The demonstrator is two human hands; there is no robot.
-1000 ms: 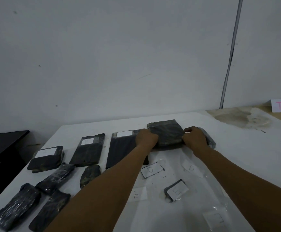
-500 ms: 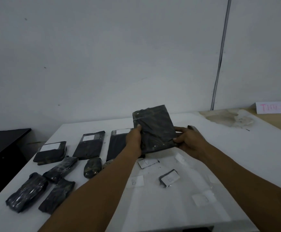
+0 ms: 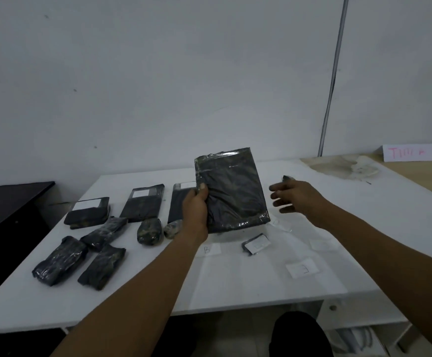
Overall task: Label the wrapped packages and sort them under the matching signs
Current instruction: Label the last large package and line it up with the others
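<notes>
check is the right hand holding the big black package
No, only the left hand grips the package; the right hand is open beside it.

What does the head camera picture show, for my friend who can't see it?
A person's left hand holds a flat package wrapped in dark plastic upright over a white table, while the right hand hovers open beside it. More dark packages and small paper labels lie on the table.

Held package [image 3: 231,191]: glossy crinkled plastic wrap over dark matt content. Table [image 3: 235,284]: smooth white. Labels [image 3: 303,267]: paper.
</notes>
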